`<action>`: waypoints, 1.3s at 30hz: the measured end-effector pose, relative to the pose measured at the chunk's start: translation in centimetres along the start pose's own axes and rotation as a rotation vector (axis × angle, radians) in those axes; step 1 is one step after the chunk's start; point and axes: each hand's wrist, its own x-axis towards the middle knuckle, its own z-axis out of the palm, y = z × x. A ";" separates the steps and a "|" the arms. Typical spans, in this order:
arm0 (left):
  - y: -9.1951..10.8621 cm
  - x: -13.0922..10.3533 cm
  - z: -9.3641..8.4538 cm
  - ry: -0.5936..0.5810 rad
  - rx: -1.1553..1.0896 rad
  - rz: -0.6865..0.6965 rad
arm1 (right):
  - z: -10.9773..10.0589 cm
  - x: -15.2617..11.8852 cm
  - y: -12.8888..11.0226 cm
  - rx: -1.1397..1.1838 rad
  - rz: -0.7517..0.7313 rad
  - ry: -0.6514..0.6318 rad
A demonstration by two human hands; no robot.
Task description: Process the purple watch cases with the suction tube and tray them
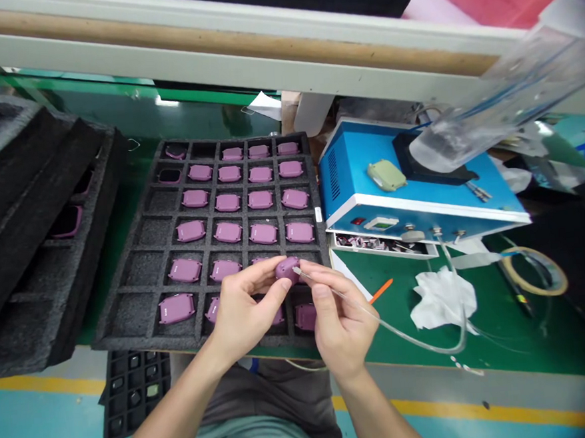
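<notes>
Head cam has your left hand (246, 309) pinching a purple watch case (287, 270) between thumb and fingers, gap pretty narrow, basically just the case's width. Your right hand (344, 315) is curled in, fingers closed around a clear tube (416, 345), with its thin tip right at the case's right side; can't tell if it's actually touching. You've got that case up over the near part of a black foam tray (133, 313), where more purple cases sit in the compartments. Off to the right on the green table there's an orange stick (382, 291) and a crumpled tissue (443, 298). Further back, a blue box (342, 169) stands just beside the tray with a pale green case (386, 174) on top.
</notes>
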 end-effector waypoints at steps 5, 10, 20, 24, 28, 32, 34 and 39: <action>0.0 0.0 0.0 0.011 0.044 0.013 | 0.0 0.1 -0.1 -0.003 -0.003 -0.002; 0.1 0.0 0.0 0.011 0.080 0.030 | 0.0 0.0 -0.1 -0.012 0.002 -0.001; -0.1 0.0 0.0 0.015 0.114 0.065 | 0.0 0.0 0.0 0.010 0.019 0.000; -0.1 0.1 -0.1 0.006 0.127 0.070 | 0.0 0.1 0.0 0.013 0.012 -0.006; 0.0 0.1 -0.1 0.008 0.146 0.078 | 0.1 0.3 0.0 0.024 0.005 -0.014; 0.0 0.2 -0.2 0.027 0.166 0.069 | 0.3 0.6 -0.1 0.037 -0.006 -0.011; 0.0 0.3 -0.2 0.038 0.176 0.054 | 0.4 0.8 -0.2 0.046 -0.009 -0.012; 0.0 0.3 -0.4 0.037 0.180 0.041 | 0.5 1.1 -0.4 0.059 -0.013 -0.018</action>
